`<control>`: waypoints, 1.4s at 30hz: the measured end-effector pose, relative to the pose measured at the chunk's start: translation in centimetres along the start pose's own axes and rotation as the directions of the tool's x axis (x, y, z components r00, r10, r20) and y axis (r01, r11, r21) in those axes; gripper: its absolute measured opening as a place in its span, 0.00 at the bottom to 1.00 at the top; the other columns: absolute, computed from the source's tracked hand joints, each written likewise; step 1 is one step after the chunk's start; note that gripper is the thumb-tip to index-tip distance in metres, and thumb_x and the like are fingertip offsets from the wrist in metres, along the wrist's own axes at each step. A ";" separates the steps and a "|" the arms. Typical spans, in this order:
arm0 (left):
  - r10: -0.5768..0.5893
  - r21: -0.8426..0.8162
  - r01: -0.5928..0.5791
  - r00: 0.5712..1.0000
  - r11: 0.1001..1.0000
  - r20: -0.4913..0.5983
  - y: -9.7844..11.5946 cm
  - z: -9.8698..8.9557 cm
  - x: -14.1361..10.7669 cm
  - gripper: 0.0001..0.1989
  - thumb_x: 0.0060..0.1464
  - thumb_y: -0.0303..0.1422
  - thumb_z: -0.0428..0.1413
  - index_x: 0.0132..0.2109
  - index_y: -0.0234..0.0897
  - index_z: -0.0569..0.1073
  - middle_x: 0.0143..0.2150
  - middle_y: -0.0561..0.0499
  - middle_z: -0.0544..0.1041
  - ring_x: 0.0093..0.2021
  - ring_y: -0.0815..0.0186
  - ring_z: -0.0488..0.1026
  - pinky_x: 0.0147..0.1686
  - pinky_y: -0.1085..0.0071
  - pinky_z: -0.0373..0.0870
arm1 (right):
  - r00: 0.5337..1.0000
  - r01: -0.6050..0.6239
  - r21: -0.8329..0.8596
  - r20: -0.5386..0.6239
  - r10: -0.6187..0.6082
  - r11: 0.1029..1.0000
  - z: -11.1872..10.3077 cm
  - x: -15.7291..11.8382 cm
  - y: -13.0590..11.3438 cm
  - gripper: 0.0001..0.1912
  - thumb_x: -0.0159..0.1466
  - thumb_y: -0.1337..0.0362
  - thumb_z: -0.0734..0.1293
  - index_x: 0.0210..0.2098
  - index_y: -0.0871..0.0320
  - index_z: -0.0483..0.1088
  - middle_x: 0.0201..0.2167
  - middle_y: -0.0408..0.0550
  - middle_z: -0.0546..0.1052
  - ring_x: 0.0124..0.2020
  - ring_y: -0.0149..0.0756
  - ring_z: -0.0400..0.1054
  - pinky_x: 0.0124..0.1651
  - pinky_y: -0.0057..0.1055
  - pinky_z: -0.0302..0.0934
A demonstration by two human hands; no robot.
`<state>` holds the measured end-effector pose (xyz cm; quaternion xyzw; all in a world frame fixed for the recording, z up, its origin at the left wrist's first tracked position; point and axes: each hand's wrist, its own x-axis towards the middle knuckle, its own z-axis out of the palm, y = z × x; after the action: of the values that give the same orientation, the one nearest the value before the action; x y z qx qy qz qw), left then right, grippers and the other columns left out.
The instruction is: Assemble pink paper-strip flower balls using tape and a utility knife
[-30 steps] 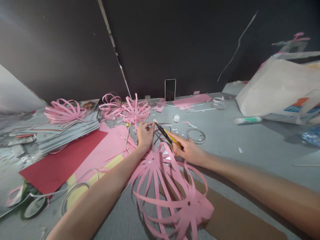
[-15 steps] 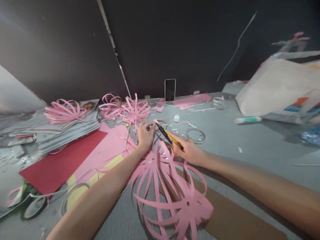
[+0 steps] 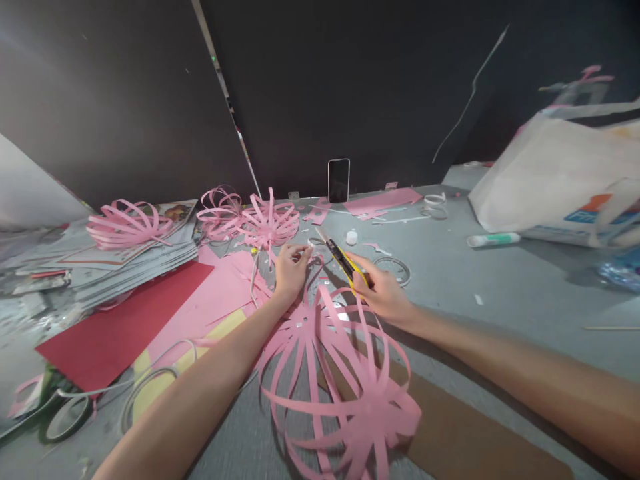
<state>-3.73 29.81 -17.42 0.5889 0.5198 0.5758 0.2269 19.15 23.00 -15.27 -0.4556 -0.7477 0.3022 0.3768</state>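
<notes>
My right hand is closed around a yellow and black utility knife, its blade pointing up and to the left. My left hand pinches a small whitish piece at the fingertips, too small to name; a thin loop seems to run from it. A short gap separates the blade from those fingertips. Below both hands lies a cage of pink paper strips, with a small dark strip end curling near the left fingers. Its lower end rests over a brown cardboard sheet.
More pink strip shapes stand at the back left, one on a paper stack. Red paper, a tape roll, a phone, a white cap, a wire ring, a glue tube and a white bag surround them.
My right hand has drawn the utility knife slightly right and upward, so its blade has come away from the left fingertips. My left hand keeps its pinch in nearly the same place.
</notes>
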 end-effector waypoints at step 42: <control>0.024 -0.140 -0.002 0.988 0.990 0.156 1.1 0.0 -0.5 0.08 0.61 0.34 0.61 0.36 0.36 0.81 0.41 0.46 0.78 0.40 0.65 0.75 0.42 0.70 0.72 | 0.931 0.364 -0.044 -0.003 -0.364 0.930 2.7 9.4 1.8 0.20 0.72 0.46 0.66 0.48 0.56 0.77 0.46 0.53 0.81 0.50 0.47 0.73 0.57 0.44 0.64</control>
<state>-3.31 29.01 -16.70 0.6183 0.4550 0.5640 0.3041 14.90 32.01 -15.45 -0.3188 -0.8233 0.2086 0.4207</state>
